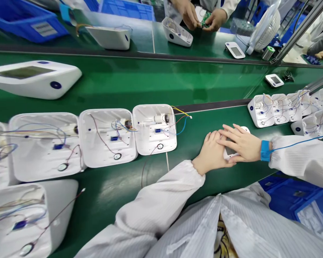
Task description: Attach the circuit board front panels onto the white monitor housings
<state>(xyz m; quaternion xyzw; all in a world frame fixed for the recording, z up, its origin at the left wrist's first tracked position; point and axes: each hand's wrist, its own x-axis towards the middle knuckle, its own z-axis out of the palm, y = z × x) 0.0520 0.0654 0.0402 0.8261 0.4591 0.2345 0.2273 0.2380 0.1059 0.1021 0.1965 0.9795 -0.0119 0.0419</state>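
The smooth green worktop (102, 193) could allow skidding if my pressure turns lopsided. White plastic housings (145, 138), hollow and round-cornered, sit open upon it. My left hand (214, 152) lies flat; my right hand (243, 145), fingers spread, overlaps it. Beneath both is a rounded white screen panel (229, 151), its grey window liable to smudge from fingertip contact.

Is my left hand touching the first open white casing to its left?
Apart: the head view shows green tabletop between your left hand and that casing.
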